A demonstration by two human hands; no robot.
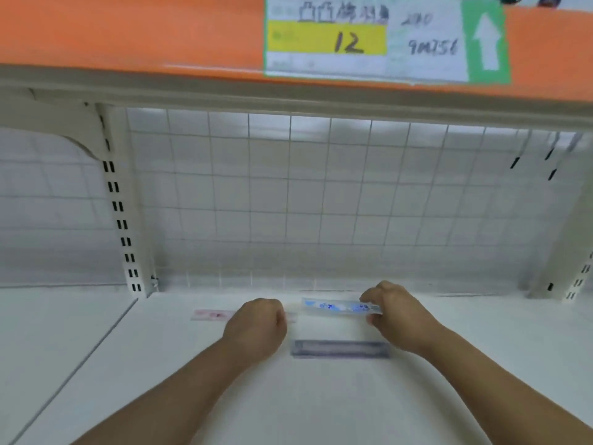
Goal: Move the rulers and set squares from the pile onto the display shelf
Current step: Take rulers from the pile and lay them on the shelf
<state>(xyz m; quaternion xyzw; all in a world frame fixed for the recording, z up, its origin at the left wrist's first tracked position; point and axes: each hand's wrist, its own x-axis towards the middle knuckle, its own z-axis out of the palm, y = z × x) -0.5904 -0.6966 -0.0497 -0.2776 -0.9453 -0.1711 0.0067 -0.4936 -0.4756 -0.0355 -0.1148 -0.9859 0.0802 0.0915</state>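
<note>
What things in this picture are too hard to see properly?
All in the head view:
1. pink ruler: its middle is hidden under the left hand, so the grip cannot be seen.
2. blue ruler: its right end is covered by the right hand pinching it; the print is blurred.
3. purple ruler: markings blurred.
4. price label: top cut off by the frame edge; small writing blurred.
5. pile: outside the view.

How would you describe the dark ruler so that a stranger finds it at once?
Start at the white shelf under the orange strip. Near its middle, closest to the viewer, lies the dark ruler. It alone is purple-grey; the right hand holds the blue ruler, the left hand the pink ruler.
</note>
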